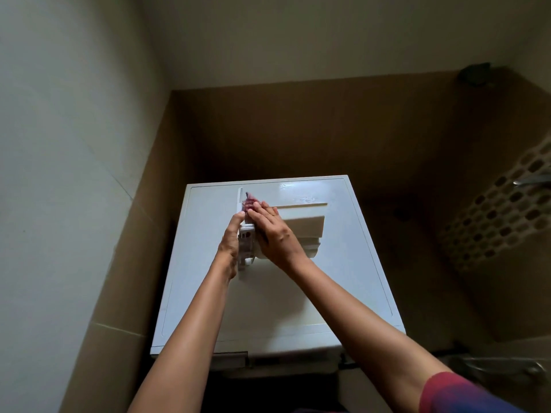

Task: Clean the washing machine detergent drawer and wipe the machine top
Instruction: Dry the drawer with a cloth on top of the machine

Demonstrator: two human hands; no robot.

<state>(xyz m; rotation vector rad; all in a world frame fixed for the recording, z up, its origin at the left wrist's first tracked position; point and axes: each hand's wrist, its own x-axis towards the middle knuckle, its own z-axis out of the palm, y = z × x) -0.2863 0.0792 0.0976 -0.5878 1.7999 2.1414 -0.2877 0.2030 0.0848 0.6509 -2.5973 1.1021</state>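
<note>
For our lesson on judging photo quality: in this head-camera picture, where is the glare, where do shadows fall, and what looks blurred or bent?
Head view: dim, even light; glare on the far part of the machine top; a soft shadow on it just nearer than the drawer; the cloth looks slightly blurred; the wide lens bends the edges of the wall.

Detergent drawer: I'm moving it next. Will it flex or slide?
The detergent drawer looks like rigid moulded plastic, so probably stiff and light. The left hand holds its side, hinting it may slide on the smooth machine top.
</note>
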